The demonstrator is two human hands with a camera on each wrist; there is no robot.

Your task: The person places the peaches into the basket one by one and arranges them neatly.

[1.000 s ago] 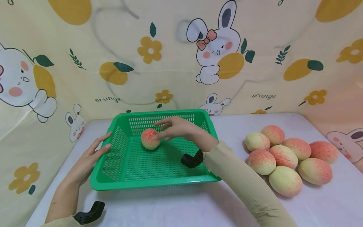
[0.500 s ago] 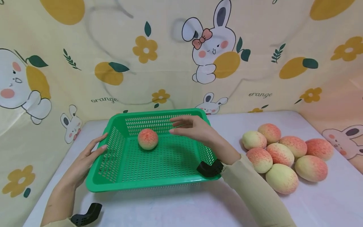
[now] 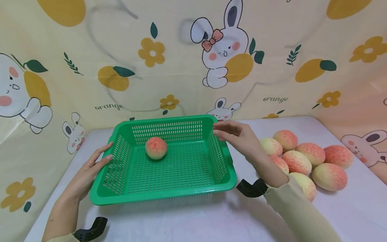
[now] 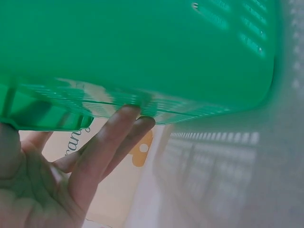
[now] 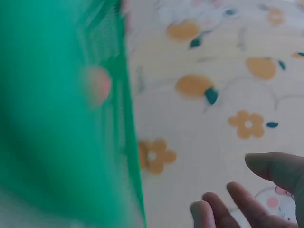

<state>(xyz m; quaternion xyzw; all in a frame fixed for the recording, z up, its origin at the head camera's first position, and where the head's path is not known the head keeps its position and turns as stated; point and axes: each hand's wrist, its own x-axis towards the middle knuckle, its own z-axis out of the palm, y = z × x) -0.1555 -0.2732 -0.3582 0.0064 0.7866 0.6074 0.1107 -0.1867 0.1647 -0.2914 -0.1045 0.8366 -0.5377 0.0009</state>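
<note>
A green plastic basket (image 3: 169,193) with slotted walls stands on the white-covered table. Inside it, toward the left, lies one red-and-yellow peach (image 3: 156,148). At the basket's left side is my left hand (image 3: 90,171), its thumb and index fingertips right at the rim. In the left wrist view, fairly straight fingers (image 4: 107,145) reach up to the outside of the basket wall. My right hand (image 3: 239,137) hovers by the basket's back right corner, holding nothing. The right wrist view shows its fingers (image 5: 247,206) loosely spread beside the basket.
On the table's right side sits a cluster of several peaches (image 3: 329,177), partly hidden behind my right forearm. A patterned cloth (image 3: 169,77) with rabbits and oranges hangs behind the table. Each wrist wears a black device (image 3: 252,187).
My right hand has moved away from the peach inside the basket and rightward to the basket's right rim. The peach stays in the basket. My left hand keeps its place at the left rim.
</note>
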